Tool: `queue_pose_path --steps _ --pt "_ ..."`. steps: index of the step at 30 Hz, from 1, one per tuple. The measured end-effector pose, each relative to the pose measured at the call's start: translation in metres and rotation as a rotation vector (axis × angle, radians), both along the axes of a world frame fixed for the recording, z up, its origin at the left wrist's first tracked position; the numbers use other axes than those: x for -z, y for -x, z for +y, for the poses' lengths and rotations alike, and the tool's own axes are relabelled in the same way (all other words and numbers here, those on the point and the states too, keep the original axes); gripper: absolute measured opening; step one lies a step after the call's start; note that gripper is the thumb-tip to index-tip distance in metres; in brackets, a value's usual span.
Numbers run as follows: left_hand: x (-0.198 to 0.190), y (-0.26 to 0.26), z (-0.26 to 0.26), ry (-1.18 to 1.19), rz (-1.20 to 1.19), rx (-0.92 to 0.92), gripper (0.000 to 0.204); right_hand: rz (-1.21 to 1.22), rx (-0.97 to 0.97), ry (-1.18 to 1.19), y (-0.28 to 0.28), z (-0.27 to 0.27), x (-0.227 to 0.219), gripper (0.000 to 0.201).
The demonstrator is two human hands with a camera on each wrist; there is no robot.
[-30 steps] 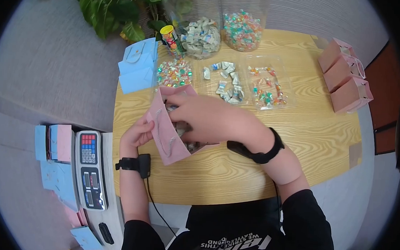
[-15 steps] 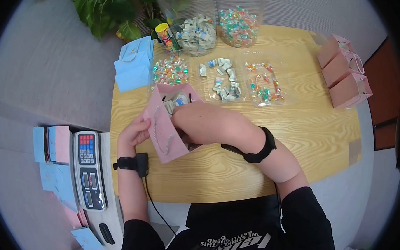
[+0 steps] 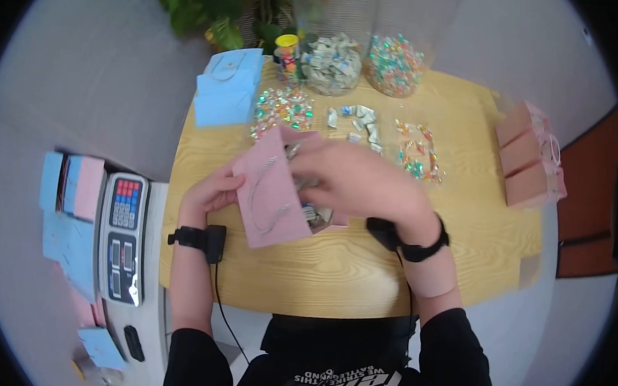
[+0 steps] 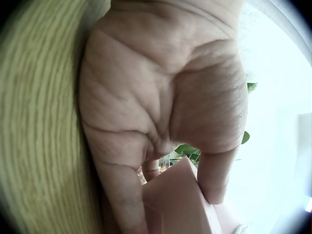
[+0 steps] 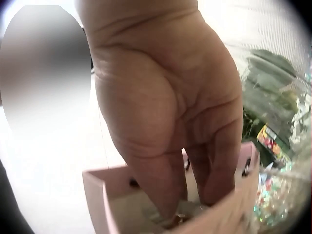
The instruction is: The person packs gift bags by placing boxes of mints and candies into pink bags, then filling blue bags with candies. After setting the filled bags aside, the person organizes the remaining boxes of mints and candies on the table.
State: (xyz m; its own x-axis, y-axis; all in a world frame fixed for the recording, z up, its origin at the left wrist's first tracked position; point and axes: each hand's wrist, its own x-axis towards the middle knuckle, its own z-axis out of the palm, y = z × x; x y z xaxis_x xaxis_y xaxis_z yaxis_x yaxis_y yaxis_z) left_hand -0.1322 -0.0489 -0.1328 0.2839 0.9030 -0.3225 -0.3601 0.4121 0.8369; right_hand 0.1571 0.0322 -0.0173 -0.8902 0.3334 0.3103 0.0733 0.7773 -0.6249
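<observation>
At the far left, well away from the grip, blue and pink bags (image 3: 79,251) lie beside a weighing scale (image 3: 123,239), with a small black object (image 3: 133,343) nearer the person. The left hand (image 3: 218,188) pinches the left side of an upright, tilted pink bag (image 3: 270,198), thumb on one face and fingers against another. Beyond that hold stand a folded light-blue bag (image 3: 223,101) and a plant (image 3: 224,7); colourful sweets (image 3: 283,111) lie just behind the bag, which hides their near edge, and a yellow-lidded can (image 3: 286,59) stands farther back. Silvery sweets (image 3: 316,214) show in the bag's mouth, where the right hand (image 3: 352,171) reaches in, fingers bent downward; whether they hold anything cannot be told. This hand and its forearm block much of the opening. Past it, more silvery sweets lie on the table (image 3: 304,283), before two clear jars (image 3: 416,20) of sweets. Three pink bags (image 3: 531,152) stand well off to its right.
</observation>
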Motion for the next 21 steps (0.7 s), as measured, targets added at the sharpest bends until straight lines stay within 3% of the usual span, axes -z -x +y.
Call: queue_pose_path --steps 3,5,6,8,9,11,13,17,19,21 --pt "-0.007 -0.004 0.002 -0.014 0.013 0.026 0.075 0.041 0.113 0.008 -0.026 0.013 -0.025 0.022" --pt "-0.005 -0.004 0.005 -0.026 0.003 0.047 0.073 0.042 0.429 0.060 -0.038 0.020 -0.031 0.022" --pt "-0.003 -0.003 0.006 -0.035 0.006 0.057 0.071 0.029 0.415 0.040 -0.042 0.024 -0.031 0.022" --pt "0.001 -0.004 0.004 -0.050 -0.010 0.063 0.069 -0.283 0.565 -0.058 -0.043 0.036 -0.019 0.018" --pt "0.001 -0.005 0.004 -0.038 -0.018 0.051 0.068 -0.293 0.569 -0.070 -0.040 0.044 -0.006 0.018" --pt "-0.001 -0.007 0.008 -0.042 -0.035 0.062 0.066 -0.586 0.548 -0.345 -0.036 0.064 0.022 0.015" --pt "-0.002 -0.008 0.007 -0.067 -0.043 0.067 0.063 -0.813 0.513 -0.338 -0.022 0.066 0.031 0.010" --pt "0.005 -0.002 0.008 -0.068 -0.044 0.084 0.062 -0.864 0.423 -0.339 -0.007 0.077 0.057 0.005" --pt "0.003 -0.004 0.008 -0.070 -0.060 0.093 0.061 -0.791 0.279 -0.145 -0.004 0.085 0.060 0.012" --pt "0.000 -0.006 0.009 -0.065 -0.047 0.083 0.060 -0.726 0.352 -0.213 -0.006 0.090 0.058 0.016"
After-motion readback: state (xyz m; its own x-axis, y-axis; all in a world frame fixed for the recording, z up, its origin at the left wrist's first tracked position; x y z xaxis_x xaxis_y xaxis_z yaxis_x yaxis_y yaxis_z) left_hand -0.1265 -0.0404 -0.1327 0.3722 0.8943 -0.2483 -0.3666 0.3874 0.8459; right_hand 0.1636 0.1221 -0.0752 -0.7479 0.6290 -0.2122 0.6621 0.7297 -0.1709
